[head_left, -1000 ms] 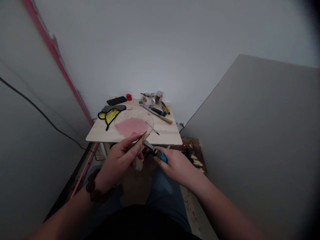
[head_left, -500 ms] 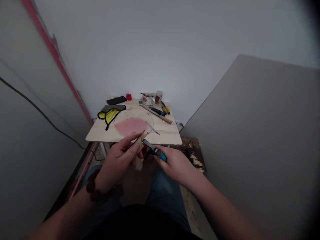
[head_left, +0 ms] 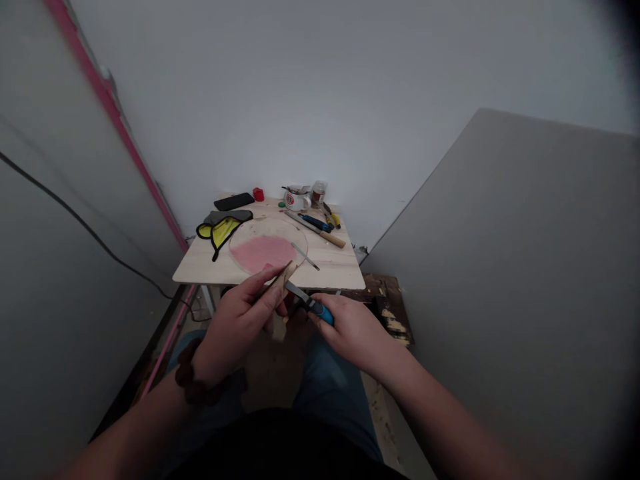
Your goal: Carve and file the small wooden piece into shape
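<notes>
Pinched in my left hand (head_left: 240, 317) is a small, thin, light-brown piece of wood (head_left: 284, 275), angled upward over the table's front edge. My right hand (head_left: 355, 330) is closed round a blue-handled tool (head_left: 323, 312) with a flat grey metal blade (head_left: 299, 292). The blade's tip meets or nearly meets the right side of the wood. Whether they touch, I cannot tell. Part of the wood and the left fingertips are hidden behind the hand, and something reddish shows dimly below the blade.
On the small wooden table (head_left: 200, 265) lie a round pink-stained board (head_left: 263, 250), a thin metal strip (head_left: 305, 256), a wooden-handled file (head_left: 333, 239), a yellow-grey cloth (head_left: 223, 230) and a black phone-like slab (head_left: 234, 201). A mug (head_left: 297, 200) stands behind. Walls and a grey panel (head_left: 510, 267) hem the space.
Almost nothing differs. My left hand and the wood have tilted very slightly, while the blade keeps its place beside the wood. The whole view has shifted a touch.
</notes>
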{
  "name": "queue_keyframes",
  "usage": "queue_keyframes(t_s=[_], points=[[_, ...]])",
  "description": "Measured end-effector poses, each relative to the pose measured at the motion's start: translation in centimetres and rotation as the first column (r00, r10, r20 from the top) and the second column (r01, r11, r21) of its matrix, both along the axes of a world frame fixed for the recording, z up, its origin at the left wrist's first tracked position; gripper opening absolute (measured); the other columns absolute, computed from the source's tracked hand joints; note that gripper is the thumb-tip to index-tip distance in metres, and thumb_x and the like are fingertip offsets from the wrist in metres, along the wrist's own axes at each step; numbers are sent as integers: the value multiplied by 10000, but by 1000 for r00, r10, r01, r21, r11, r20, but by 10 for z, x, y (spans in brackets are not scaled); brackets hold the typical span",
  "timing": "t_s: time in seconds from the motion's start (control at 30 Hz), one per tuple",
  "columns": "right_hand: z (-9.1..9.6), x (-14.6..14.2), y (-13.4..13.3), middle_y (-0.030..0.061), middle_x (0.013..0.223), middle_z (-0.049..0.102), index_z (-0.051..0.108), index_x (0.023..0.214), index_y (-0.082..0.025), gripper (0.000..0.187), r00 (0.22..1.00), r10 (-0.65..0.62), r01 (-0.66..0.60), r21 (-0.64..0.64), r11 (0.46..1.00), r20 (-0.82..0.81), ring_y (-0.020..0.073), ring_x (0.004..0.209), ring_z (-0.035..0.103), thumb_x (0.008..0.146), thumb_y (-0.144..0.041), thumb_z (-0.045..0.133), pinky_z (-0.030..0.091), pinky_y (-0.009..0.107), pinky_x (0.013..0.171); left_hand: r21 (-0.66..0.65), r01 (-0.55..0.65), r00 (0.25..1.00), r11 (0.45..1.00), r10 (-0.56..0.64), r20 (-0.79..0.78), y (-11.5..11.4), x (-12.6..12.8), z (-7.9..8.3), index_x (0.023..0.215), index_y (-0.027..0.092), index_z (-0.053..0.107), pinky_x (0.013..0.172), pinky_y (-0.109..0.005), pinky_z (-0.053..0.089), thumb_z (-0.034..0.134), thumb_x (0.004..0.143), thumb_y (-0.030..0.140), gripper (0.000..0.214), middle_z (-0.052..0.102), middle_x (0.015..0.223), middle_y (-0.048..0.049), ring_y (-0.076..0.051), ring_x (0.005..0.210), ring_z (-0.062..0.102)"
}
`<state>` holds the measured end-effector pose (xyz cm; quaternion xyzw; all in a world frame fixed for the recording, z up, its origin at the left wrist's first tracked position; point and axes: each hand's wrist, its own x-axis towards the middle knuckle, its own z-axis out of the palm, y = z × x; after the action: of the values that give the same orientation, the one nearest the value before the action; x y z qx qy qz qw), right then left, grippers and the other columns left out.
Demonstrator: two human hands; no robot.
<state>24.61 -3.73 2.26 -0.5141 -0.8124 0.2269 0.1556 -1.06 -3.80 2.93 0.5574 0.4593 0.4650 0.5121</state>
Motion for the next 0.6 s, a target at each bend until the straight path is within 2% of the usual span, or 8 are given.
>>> queue_keyframes(t_s=[0.1,0.2,0.43,0.6], points=[[-1,0,0,116,1227,867,769,1272,-235,200,1000,-3,3,-38,999,-14,316,1102,817,1119,-303,660,558,385,912,-7,4,1000,1000,-4,9,1,0,0,1580,216,784,587,-244,477,780,1098,514,567,780,840,-43,-142,616,581],[-4,-1,-1,111,1205,864,739,1301,-234,213,999,-13,10,-78,997,-31,300,1049,817,1100,-291,693,538,361,865,-2,-4,1000,1000,4,-5,0,0,2,1574,212,789,594,-244,477,781,1100,524,568,780,838,-39,-139,617,579],[-11,-2,0,91,1133,852,715,1215,-247,152,999,-40,41,-52,998,11,286,990,798,1116,-361,709,486,340,806,-1,26,999,1000,-26,21,0,-1,1,1605,198,768,610,-246,490,775,1096,557,622,788,855,-48,-139,634,579],[-17,-1,0,92,1080,842,701,1162,-238,230,1000,-27,27,-27,999,-11,283,959,791,1162,-464,659,467,346,790,-9,61,996,998,-60,62,0,-2,-1,1584,203,788,604,-251,492,772,1096,532,588,782,845,-50,-138,621,574]])
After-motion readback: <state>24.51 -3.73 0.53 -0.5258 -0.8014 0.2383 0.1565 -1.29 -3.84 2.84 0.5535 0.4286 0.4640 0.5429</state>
